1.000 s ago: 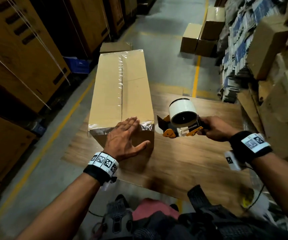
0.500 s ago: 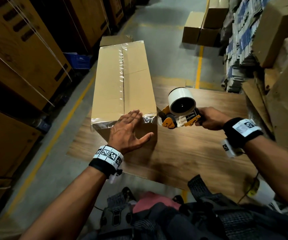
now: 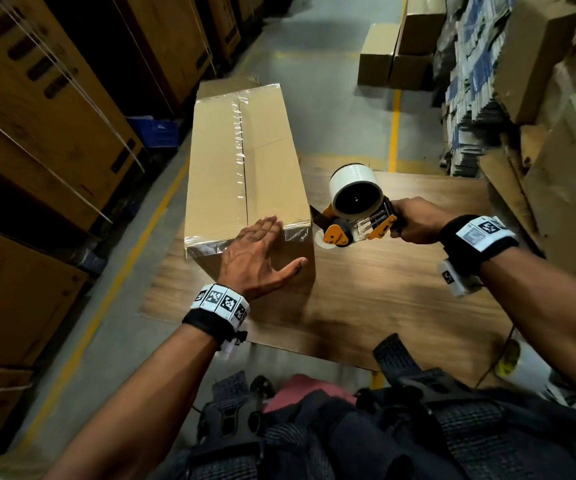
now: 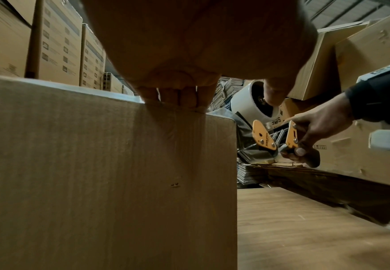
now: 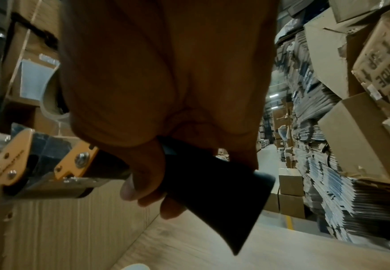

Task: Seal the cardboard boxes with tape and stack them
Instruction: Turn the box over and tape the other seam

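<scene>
Tape already runs along the top seam of the long cardboard box, and a second strip crosses its near top edge. The box lies lengthways on the wooden bench, its far end overhanging toward the aisle, with the near end facing the person so both hands can reach that edge.

The left hand lies flat on the near end, fingers straight and together over the top edge, thumb spread on the end face. That looks like a bracing press: it pins the strip down and stops the box sliding under the pull of the tape.

The right hand is clamped around the handle of the tape dispenser, fingers curled tight, as the right wrist view shows. The dispenser's front end sits at the box's near right corner, roll uppermost, a short stretch of tape reaching to the box. Holding it low there probably lets the strip wrap down the side before being cut.

Sealed boxes stand on the floor beyond, well apart, a likely stacking spot.
</scene>
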The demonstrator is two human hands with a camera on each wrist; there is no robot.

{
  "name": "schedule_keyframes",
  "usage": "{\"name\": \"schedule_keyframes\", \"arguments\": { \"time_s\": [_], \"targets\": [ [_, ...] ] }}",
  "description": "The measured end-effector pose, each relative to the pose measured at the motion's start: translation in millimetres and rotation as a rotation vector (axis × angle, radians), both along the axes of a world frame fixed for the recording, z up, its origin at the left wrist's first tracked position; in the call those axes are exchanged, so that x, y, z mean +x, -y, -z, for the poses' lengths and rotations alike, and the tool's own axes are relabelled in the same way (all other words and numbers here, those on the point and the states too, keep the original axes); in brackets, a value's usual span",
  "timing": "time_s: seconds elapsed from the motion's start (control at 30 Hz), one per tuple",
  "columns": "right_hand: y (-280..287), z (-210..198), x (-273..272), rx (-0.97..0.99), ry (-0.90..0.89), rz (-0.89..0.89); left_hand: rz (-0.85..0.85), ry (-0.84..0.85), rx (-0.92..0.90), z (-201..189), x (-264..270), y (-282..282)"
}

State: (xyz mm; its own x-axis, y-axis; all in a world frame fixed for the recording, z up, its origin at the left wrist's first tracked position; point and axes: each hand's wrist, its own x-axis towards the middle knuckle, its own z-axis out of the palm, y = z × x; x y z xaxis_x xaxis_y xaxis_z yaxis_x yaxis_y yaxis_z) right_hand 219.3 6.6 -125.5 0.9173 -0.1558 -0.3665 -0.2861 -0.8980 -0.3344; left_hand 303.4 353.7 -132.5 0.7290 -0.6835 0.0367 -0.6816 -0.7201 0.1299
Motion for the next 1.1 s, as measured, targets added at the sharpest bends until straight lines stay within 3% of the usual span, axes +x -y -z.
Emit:
{"name": "schedule_keyframes", "arguments": {
  "time_s": [0.13,0.2,0.27,0.37,0.53,0.67,0.83,0.97,1.1],
  "targets": [
    [50.6,56.3,-9.5,-0.204,-0.154,0.008,0.003,0.005,0.001,-3.0,0.0,-4.6],
    [49.4,56.8,-34.5,-0.17,-0.174,0.024,-0.005,0.005,0.0,-3.6,1.3,-5.4],
    [23.8,30.5,-59.0,0.004,-0.163,0.149,-0.024,-0.002,-0.004,-2.4,3.1,-2.5],
    [16.7,35.6,-73.1,0.298,-0.189,0.395,-0.034,-0.022,-0.001,-2.0,0.5,-0.8],
    [13.7,80.3,-87.4,0.41,-0.183,0.617,-0.014,-0.042,0.02,-6.0,-3.8,3.6],
    [2.9,101.0,-94.4,0.466,-0.178,0.612,-0.015,-0.061,0.03,-7.4,-14.9,13.5],
    [3.7,116.0,-96.1,0.398,-0.21,0.583,-0.014,-0.084,0.071,-13.6,-23.5,25.2],
    [13.3,125.6,-99.0,0.189,-0.295,0.435,-0.013,-0.036,0.095,-24.6,-19.4,32.8],
    [7.9,101.5,-98.6,-0.009,-0.334,0.383,-0.002,-0.021,0.11,-28.5,-13.3,39.8]
  ]
}}
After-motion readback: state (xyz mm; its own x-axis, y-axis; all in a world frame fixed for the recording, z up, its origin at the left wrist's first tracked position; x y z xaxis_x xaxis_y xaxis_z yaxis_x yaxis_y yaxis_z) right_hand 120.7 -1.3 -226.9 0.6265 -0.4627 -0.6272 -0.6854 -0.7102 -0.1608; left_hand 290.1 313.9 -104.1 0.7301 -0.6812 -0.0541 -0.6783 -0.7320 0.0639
